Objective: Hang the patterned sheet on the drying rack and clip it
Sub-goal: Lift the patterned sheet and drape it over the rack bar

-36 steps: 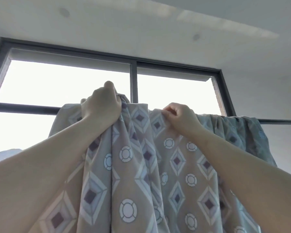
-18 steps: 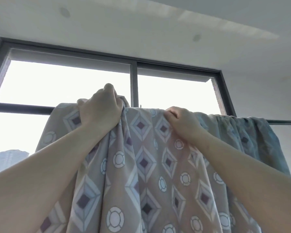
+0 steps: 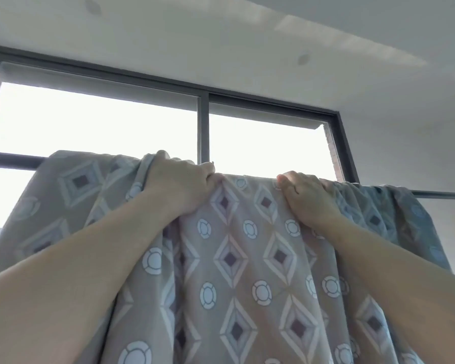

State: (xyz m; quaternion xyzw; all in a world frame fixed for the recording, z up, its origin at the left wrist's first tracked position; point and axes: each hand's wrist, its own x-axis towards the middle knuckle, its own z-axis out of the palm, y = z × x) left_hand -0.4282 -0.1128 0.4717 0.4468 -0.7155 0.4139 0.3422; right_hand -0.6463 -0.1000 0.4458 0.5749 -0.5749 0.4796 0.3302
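Sheet (image 3: 247, 258) hangs over the rail (image 3: 441, 194), bunched up toward 3 o'clock; left hand (image 3: 180, 185) curls its fingers round a gathered fold at 11 o'clock, right hand (image 3: 309, 197) hooks its fingers over the top at 1 o'clock. I'd pull the hands apart along the rail to flatten it before clipping.

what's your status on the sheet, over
Left hand grips sheet. Right hand holds it on the rod. Sheet draped over rod, bunched at right. No clips in view.
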